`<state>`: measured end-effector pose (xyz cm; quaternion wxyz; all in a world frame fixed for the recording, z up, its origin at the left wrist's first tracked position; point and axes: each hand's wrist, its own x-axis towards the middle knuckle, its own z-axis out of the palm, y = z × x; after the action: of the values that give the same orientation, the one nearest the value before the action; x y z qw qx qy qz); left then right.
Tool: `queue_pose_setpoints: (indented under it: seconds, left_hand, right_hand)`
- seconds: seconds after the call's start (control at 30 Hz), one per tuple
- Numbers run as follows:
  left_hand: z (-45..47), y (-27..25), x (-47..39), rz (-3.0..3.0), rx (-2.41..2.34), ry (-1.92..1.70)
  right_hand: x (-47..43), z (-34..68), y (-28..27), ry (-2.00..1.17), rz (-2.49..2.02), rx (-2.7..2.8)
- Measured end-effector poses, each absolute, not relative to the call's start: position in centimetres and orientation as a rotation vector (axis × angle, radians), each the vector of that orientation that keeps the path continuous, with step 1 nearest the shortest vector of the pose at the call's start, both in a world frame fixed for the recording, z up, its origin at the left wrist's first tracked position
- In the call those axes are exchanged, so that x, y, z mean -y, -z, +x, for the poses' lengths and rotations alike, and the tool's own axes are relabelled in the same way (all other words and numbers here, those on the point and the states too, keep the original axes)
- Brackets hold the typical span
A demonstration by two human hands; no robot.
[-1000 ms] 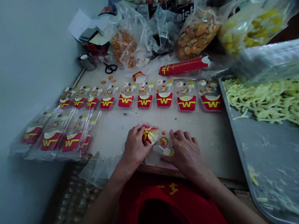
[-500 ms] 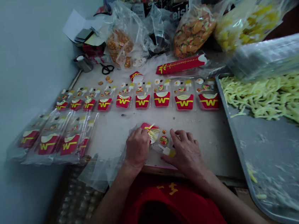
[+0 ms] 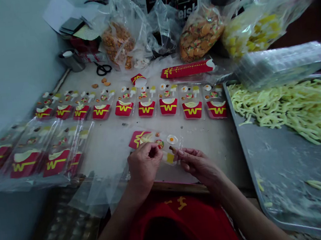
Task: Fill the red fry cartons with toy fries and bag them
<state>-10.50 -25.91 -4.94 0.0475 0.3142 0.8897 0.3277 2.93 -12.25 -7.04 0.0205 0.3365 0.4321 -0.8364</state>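
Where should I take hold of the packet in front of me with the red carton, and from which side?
Probably by the outer end of the red carton, coming from the far left. The packet lies sideways, so that broad end points left, away from small pieces like the egg; the left grip blocks part of the near side.

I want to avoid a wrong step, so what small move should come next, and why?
Perhaps the right hand should settle the small dark piece: its fingertips are right at it, while the fried-egg piece and the pizza piece lie close by. I cannot tell whether they hold it.
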Motion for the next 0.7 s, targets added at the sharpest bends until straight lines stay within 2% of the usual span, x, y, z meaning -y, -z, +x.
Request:
queue_pose_setpoints:
  seconds: [0.13, 0.27, 0.33, 0.47, 0.57, 0.7]
  left_hand:
    - [-7.5, 5.0, 25.4, 1.126, -2.668, -1.074]
    - [-7.3, 4.8, 26.8, 1.32, -2.459, -1.192]
    - [-9.3, 4.0, 28.2, 1.471, -2.457, -1.074]
    - [-13.7, 0.8, 31.0, 1.819, -2.36, -0.585]
    - [-16.3, -1.3, 33.5, 1.614, -2.466, -0.503]
    - [-21.6, -1.7, 38.9, 1.14, -2.875, -0.407]
  right_hand:
    - [13.6, 1.3, 7.5, 2.66, 1.206, -1.404]
    - [13.1, 0.7, 7.2, 2.603, 0.994, -1.456]
    - [12.2, 0.9, 6.6, 2.508, 0.869, -1.464]
    - [11.0, -0.6, 5.6, 2.48, 0.772, -1.456]
    - [11.9, -3.2, 4.8, 2.509, 0.74, -1.564]
    - [13.5, -5.4, 4.5, 2.483, 0.865, -1.911]
